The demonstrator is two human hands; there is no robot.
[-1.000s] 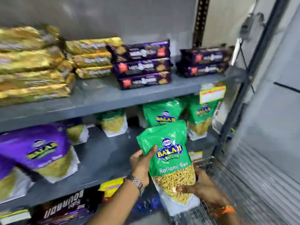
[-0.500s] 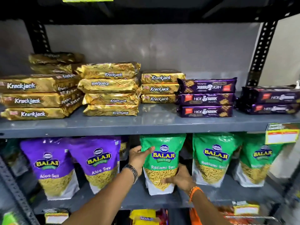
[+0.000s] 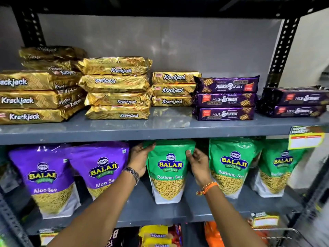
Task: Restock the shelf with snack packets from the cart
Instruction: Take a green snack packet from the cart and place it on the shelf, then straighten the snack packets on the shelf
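A green Ratlami Sev packet (image 3: 168, 172) stands upright on the grey middle shelf (image 3: 142, 209), between the purple and green rows. My left hand (image 3: 139, 158) holds its upper left edge, fingers on the top corner. My right hand (image 3: 197, 164) grips its upper right edge. Two more green Ratlami Sev packets (image 3: 233, 166) stand to its right. Two purple Aloo Sev packets (image 3: 99, 168) stand to its left. A corner of the wire cart (image 3: 284, 234) shows at the bottom right.
The upper shelf (image 3: 160, 127) carries gold Krackjack stacks (image 3: 115, 88) and purple Hide & Seek stacks (image 3: 225, 98). A yellow price tag (image 3: 306, 138) hangs at its right end. Black slotted uprights (image 3: 284, 50) frame the bay. More packets (image 3: 156, 236) sit on the shelf below.
The green packet went from in front of the shelf onto the middle shelf and now stands upright. My right hand moved from its lower edge up to its upper right side.
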